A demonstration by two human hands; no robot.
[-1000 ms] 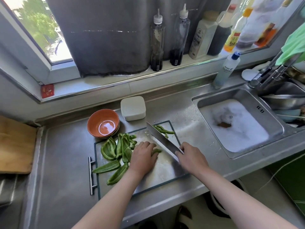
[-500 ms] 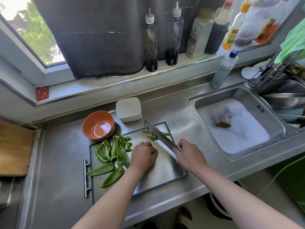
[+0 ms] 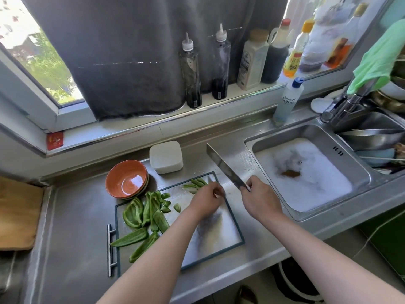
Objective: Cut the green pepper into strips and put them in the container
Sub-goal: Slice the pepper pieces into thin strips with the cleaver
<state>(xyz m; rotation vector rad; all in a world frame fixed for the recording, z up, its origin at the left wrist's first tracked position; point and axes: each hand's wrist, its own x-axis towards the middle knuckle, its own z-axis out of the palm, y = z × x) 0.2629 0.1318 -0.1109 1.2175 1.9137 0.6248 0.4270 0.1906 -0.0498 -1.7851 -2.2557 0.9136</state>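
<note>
Two bare forearms come in from the bottom of the frame over a brushed stainless-steel counter (image 3: 72, 238). Half a second ago the left hand (image 3: 206, 201) was a fist pressed on the middle of the board. It now sits at the board's far right corner, just beside the cut strips. Its fingers are blurred, so I cannot tell whether they hold anything. The right hand (image 3: 260, 198) is wrapped round the handle of one broad, flat steel knife (image 3: 225, 166). Its blade lay low over the strips before. It is now lifted, past the board's right edge, with the tip slanting toward the upper middle.

The one rectangular, glossy cutting board with a dark rim (image 3: 219, 244) lies in the lower centre. A single tubular metal handle (image 3: 109, 250) runs along its left side. On the board's left half lies a heap of large, shiny green pepper pieces (image 3: 140, 216), curved and overlapping too much to count. Two long ones hang over the near left edge. A few thin green pepper strips (image 3: 196, 183), three or four, lie at the far right corner.

Beyond the board stands a round, glazed orange bowl (image 3: 126, 178), topmost of a small stack. Right of it is one white, rounded-square plastic container (image 3: 166, 156), matte, with its lid on and no pepper in it. At right is a steel sink (image 3: 248, 142) full of white foam. On the sill above stand two tall, clear squeeze bottles (image 3: 190, 73) holding dark liquid, before a dark grey cloth curtain (image 3: 131, 51).
</note>
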